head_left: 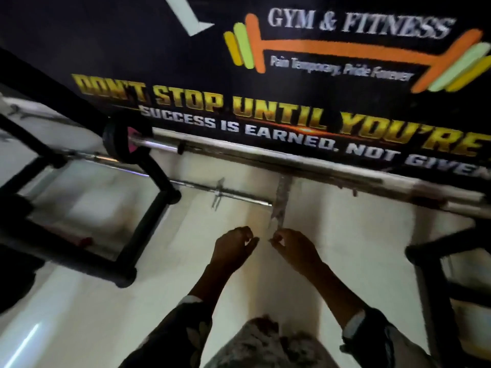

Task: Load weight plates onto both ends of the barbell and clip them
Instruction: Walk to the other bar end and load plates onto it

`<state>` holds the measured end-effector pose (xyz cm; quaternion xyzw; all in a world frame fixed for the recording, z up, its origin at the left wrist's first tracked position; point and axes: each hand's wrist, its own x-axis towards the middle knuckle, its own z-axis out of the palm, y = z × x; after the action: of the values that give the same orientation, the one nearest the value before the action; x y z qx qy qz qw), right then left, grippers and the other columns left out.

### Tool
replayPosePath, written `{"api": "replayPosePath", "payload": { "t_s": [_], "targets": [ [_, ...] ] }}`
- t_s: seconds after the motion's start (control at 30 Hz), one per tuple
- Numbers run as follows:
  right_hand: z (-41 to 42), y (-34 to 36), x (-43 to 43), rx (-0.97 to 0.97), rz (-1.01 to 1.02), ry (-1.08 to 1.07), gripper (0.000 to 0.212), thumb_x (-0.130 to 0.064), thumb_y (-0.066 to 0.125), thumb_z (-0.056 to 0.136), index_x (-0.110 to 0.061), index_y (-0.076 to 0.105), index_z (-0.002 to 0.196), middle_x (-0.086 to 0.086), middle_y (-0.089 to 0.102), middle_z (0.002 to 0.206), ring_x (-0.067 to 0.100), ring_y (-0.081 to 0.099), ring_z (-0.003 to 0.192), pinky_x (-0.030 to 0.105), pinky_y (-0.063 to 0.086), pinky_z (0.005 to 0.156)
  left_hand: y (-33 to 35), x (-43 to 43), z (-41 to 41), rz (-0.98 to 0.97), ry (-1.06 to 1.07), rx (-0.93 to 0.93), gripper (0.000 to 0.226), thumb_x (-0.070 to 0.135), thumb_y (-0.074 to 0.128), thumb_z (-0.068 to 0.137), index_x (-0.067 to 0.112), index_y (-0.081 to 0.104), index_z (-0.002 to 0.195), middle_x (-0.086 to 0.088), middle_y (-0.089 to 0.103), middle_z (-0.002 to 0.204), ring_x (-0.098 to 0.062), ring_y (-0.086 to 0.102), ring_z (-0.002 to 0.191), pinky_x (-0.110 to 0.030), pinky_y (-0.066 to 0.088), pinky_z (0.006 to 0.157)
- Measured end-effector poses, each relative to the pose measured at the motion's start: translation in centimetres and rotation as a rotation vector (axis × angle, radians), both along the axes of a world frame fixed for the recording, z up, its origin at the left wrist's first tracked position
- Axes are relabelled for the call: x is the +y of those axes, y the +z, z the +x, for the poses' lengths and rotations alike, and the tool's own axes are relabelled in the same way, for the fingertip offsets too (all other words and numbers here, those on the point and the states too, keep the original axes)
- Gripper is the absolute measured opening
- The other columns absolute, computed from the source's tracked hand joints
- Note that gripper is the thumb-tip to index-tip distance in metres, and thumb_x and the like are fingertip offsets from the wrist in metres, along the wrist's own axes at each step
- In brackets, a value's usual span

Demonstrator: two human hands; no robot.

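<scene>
Wall: covered by a dark banner (265,75) printed with "GYM & FITNESS", an orange barbell logo and gold and white slogans.
Floor: a pale, glossy floor (79,301) is seen, with streaks of light reflected at lower left.
Furniture: a black tubular frame (143,229) is set at left; another black frame (425,274) is cut off at right.
Light: dim, and much is blurred.

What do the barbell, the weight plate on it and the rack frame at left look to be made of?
The barbell looks like chromed or polished steel: silvery, with bright streaks along it. The weight plate is matte black, possibly rubber-coated or painted iron; blur leaves that open. The rack frame looks like black-painted metal tubing, round in section with a dull sheen.
</scene>
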<state>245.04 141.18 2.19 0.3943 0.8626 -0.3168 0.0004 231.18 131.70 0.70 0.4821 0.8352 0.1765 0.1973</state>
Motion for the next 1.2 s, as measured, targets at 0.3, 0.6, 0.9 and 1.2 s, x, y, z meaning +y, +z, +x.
{"api": "replayPosePath", "payload": {
  "t_s": [0.3, 0.6, 0.9, 1.2],
  "targets": [
    [-19.1, 0.4, 16.4, 0.047, -0.028, 0.348, 0.024, -0.03, 0.054, 0.09, -0.012, 0.063, 0.103, 0.005, 0.069, 0.106, 0.023, 0.062, 0.102, 0.03, 0.045, 0.082, 0.8, 10.5, -14.3, 0.011, 0.447, -0.044, 0.026, 0.046, 0.05, 0.091, 0.022, 0.061, 0.089, 0.004, 0.068, 0.094, -0.02, 0.063, 0.09, -0.028, 0.044, 0.072],
    [-38.9, 1.5, 26.9, 0.118, -0.008, 0.704, 0.023, -0.029, 0.057, 0.088, -0.011, 0.06, 0.103, 0.007, 0.069, 0.104, 0.026, 0.063, 0.096, 0.031, 0.047, 0.077, 1.5, 16.1, -26.9, 0.153, 1.015, -0.094, 0.024, 0.041, 0.058, 0.088, 0.018, 0.066, 0.091, -0.005, 0.072, 0.088, -0.028, 0.066, 0.084, -0.037, 0.053, 0.073],
    [-60.0, -3.2, 25.3, 0.271, -0.155, 0.836, 0.03, -0.026, 0.056, 0.09, -0.011, 0.057, 0.116, 0.008, 0.063, 0.117, 0.024, 0.059, 0.108, 0.03, 0.046, 0.087, -5.5, 15.2, -43.0, 0.396, 1.409, -0.12, 0.03, 0.024, 0.062, 0.088, 0.01, 0.056, 0.113, -0.012, 0.063, 0.108, -0.03, 0.06, 0.1, -0.03, 0.044, 0.078],
    [-73.9, -15.1, 20.8, 0.576, -0.361, 0.609, 0.069, -0.034, 0.064, 0.084, -0.013, 0.03, 0.14, 0.009, 0.032, 0.145, 0.013, 0.033, 0.131, 0.007, 0.031, 0.101, -14.4, 13.0, -53.7, 0.689, 1.413, 0.094, 0.072, 0.037, 0.064, 0.081, 0.014, 0.029, 0.14, -0.008, 0.035, 0.139, -0.011, 0.04, 0.123, -0.018, 0.039, 0.099]
  ]
}}
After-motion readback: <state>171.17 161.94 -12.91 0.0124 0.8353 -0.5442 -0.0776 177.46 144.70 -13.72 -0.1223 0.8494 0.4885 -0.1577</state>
